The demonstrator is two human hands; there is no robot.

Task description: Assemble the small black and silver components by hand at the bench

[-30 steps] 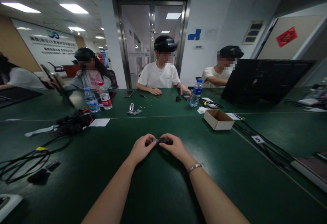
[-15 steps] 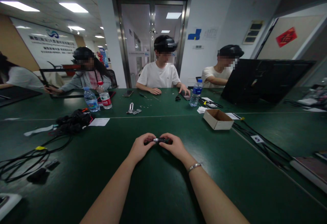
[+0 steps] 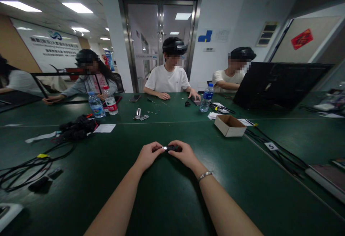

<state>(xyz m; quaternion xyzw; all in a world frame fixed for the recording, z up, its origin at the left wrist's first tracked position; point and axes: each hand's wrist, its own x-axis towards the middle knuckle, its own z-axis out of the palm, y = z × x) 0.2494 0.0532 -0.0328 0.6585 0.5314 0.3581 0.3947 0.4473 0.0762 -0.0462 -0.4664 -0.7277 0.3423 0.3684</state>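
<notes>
Below frame centre, the left hand (image 3: 147, 155) and right hand (image 3: 185, 154) are pinching opposite ends of a small black-and-silver object (image 3: 169, 148). A pale box (image 3: 236, 132) is sitting right of centre.

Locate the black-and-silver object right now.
In the head view, the black-and-silver object is just below centre, held between the left hand and right hand, with the open box farther off to the right.

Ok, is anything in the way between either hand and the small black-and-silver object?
Nothing visible is. The left hand holds the small black-and-silver object at its silver side, the right hand at its black side. The fingers hide both its ends.
</notes>
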